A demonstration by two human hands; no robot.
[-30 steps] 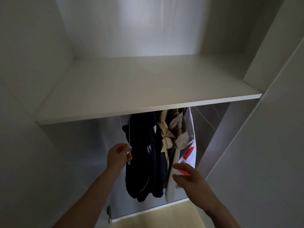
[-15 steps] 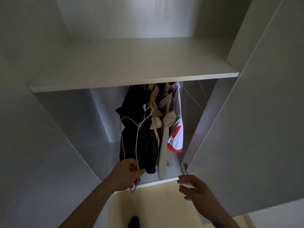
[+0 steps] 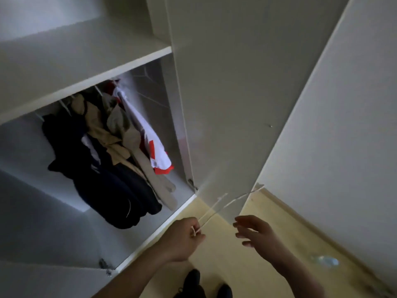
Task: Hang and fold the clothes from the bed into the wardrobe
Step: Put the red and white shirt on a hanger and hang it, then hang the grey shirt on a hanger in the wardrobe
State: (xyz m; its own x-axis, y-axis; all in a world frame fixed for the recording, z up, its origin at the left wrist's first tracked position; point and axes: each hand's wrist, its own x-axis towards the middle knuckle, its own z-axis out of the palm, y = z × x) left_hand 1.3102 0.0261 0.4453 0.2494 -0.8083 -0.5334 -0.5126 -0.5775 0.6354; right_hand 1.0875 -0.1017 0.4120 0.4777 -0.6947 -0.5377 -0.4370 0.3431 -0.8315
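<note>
Left hand (image 3: 182,239) fingers curled, pinching a thin white wire hanger (image 3: 223,206) at its lower end; hanger is bare, no garment on it, and angles up-right across the bottom edge of the open wardrobe door (image 3: 236,104), motion-blurred. Right hand (image 3: 255,235) loose, fingers spread, holding nothing, just beside the hanger, not touching. Wardrobe (image 3: 86,67) hanging compartment under the shelf: dark navy garments (image 3: 111,186) at left, beige garment (image 3: 129,147) in the middle, white shirt with red trim (image 3: 154,147) toward the right wall, all bunched together. Pale yellow floor (image 3: 247,265) below; dark shoes (image 3: 193,280) at bottom edge.
</note>
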